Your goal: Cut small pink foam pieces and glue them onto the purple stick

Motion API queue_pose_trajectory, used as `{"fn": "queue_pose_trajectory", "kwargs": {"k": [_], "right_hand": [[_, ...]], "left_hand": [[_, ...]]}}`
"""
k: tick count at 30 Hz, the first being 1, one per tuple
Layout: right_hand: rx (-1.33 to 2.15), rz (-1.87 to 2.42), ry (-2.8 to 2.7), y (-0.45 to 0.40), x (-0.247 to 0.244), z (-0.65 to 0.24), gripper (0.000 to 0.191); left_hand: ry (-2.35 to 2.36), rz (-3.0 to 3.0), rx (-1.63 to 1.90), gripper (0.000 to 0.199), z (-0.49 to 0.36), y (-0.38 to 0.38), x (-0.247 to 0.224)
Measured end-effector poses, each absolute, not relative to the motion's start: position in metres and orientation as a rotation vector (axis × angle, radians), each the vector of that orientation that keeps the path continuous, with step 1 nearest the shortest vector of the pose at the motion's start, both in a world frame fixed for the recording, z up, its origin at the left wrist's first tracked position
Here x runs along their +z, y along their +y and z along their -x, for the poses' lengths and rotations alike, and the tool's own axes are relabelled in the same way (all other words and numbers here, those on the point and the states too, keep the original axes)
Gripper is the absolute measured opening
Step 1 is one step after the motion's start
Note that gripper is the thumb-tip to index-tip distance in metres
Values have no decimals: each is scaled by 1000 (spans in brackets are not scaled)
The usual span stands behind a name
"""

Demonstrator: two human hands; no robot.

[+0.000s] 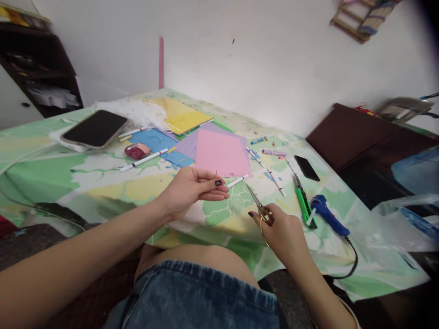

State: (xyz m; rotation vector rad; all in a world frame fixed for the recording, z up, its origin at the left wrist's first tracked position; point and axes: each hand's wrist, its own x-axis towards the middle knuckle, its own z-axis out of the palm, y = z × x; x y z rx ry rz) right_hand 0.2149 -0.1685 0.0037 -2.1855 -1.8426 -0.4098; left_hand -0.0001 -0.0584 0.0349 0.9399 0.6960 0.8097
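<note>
The right hand (284, 228) grips the scissors (262, 211) by the handle end, the slim blades pointing away over the worktop (219, 208), just in front of the pink sheet (222, 153). The left hand (192, 189) has its thumb drawn in against the fingers; a white stick (238, 181) reaches out from behind the fingertips, though I can't quite tell whether it is pinched there or lying beyond. The scissors look like metal: stiff, fairly light, perhaps a bit slick, and best held by the handles, clear of the points. The stick looks light and slim, likely to roll or dent if squeezed hard, so a gentle pinch near its middle would suit. The green cutter (303, 204) and blue glue gun (329, 217) lie beyond the right hand.
</note>
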Motion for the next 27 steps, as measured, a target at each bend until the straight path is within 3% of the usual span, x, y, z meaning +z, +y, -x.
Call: {"fn": "queue_pose_trajectory", "kwargs": {"k": [5,13,20,27], "right_hand": [[-245,2415,-1789,-149,11,-219,18],[-61,2658,-1751,-109,25,-233,28],[61,2681,-1767,-62,49,-247,22],[-100,2625,-1526,28,71,-296,37]], "left_hand": [[726,-971,808,3,0,-43,40],[744,-1194,736,16,-9,2,45],[857,-1411,644,13,2,34,56],[872,-1373,667,11,15,36,54]]}}
